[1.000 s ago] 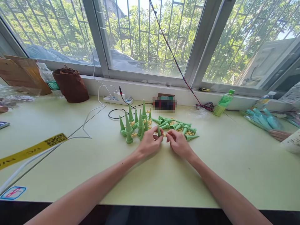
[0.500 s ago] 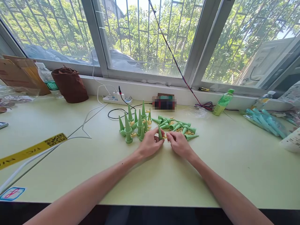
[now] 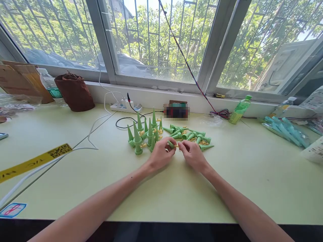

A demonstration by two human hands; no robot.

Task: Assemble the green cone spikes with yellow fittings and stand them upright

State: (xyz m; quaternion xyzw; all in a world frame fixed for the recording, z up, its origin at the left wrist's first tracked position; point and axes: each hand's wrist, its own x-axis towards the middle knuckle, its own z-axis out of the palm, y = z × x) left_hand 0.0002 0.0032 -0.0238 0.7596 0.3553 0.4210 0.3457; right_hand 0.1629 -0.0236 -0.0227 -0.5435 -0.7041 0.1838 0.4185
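A green cone-shaped watering spike [image 3: 171, 145] is held between the thumb and fingers of my left hand [image 3: 161, 151], tipped over with its base toward the right. My right hand [image 3: 193, 153] is closed in a pinch on a small yellow valve [image 3: 176, 146] at the spike's side. Whether the valve is fully seated cannot be made out. To the left stand several upright green spikes [image 3: 137, 139], some with yellow valves fitted. Behind my right hand lies a loose pile of green spikes [image 3: 191, 135] with small yellow valves [image 3: 205, 142] among them.
At the back are a power strip [image 3: 121, 107] with cables and a blurred dark device [image 3: 176, 111]. A green drink bottle [image 3: 239, 110] leans at the right, near blue plastic packets [image 3: 287, 129]. A brown bag [image 3: 74, 92] and a white cable [image 3: 93, 131] are at the left.
The spike in my left hand has tilted from nearly upright to lying over, its tip turned away. My right hand has moved slightly left against it.
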